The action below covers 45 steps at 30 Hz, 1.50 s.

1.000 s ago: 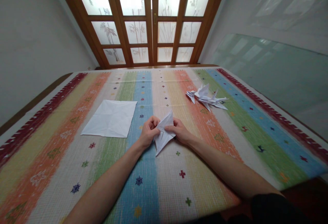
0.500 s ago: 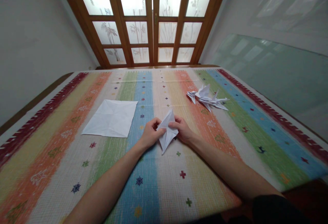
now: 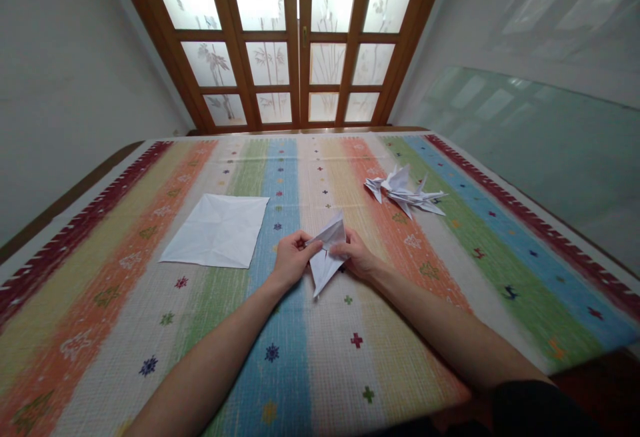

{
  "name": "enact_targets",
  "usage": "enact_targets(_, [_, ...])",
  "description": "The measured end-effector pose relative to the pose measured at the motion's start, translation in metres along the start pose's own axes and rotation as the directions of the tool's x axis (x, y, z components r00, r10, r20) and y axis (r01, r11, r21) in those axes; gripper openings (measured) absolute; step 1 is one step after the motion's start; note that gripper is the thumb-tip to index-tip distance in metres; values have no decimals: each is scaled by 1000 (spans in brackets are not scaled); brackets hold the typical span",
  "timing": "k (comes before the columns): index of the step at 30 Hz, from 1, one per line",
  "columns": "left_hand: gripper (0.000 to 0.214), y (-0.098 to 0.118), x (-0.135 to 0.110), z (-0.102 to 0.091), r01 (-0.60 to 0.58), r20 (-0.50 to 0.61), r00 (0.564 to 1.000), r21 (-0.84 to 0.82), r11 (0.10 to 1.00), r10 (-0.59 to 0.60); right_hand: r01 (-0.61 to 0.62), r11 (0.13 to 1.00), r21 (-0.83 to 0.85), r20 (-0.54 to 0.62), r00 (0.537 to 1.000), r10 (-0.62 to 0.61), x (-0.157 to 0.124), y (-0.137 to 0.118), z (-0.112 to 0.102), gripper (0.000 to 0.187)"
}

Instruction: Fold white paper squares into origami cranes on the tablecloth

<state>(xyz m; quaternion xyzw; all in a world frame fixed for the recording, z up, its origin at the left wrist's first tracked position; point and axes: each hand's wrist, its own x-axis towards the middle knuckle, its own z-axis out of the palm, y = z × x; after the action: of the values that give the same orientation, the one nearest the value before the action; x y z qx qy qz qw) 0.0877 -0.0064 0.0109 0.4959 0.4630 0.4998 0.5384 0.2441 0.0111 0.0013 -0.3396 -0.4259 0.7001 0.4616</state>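
Between my two hands is a folded piece of white paper [image 3: 325,267], roughly diamond-shaped, with one point towards me and an upper flap standing away from me. My left hand [image 3: 295,253] pinches its left edge, the thumb lying on the front face. On the right edge, my right hand [image 3: 357,253] grips it with the thumb pressed near the middle crease. The fingers behind the paper are partly hidden. To the left of my hands lies a flat white paper sheet [image 3: 217,230] with faint creases.
Several folded white paper cranes [image 3: 405,191] lie in a cluster right of my hands, farther back. A striped, patterned tablecloth [image 3: 220,317] covers the table. Beyond the far edge stand wooden doors with glass panes [image 3: 270,63]; a pale glass panel [image 3: 530,143] leans at the right wall.
The upper flap of the folded paper has tilted and opened a little, its tip moving slightly right. My right thumb has shifted slightly lower on it. The sheet and cranes stay put.
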Motion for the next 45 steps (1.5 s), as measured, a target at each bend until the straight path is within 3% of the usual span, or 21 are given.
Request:
enact_targets(7, [38, 2, 1, -2, -62, -105, 993, -39, 997, 58, -15, 1000, 17, 47, 999, 14, 1, -6, 2, 30])
enact_targets(15, [36, -4, 7, -5, -83, -267, 961, -29, 996, 72, 85, 994, -66, -95, 991, -91, 5, 5, -4, 40])
enact_targets(21, [45, -7, 6, -5, -70, -151, 987, -104, 992, 53, 162, 979, -123, -132, 975, -178, 5, 2, -5, 37])
enact_targets(26, [28, -10, 6, -8, -37, -53, 998, -104, 994, 31, 124, 986, -115, -177, 974, -143, 8, 1, -7, 23])
enact_targets(30, [29, -12, 7, -9, -53, -48, 998, -143, 988, 46, 84, 995, -49, -188, 978, -91, 8, 1, -8, 23])
enact_targets(34, [25, -8, 5, -6, -104, -71, 992, -44, 994, 101, 114, 984, -137, -156, 978, -135, 5, 1, -6, 28])
enact_targets(39, [65, -7, 4, -3, -94, -47, 995, -159, 983, 88, 207, 962, -180, -132, 964, -232, 4, 1, -3, 45])
enact_targets(45, [19, -6, 6, -8, -91, -66, 993, 138, 986, 101, 275, 879, -390, -119, 931, -344, 5, 3, -10, 13])
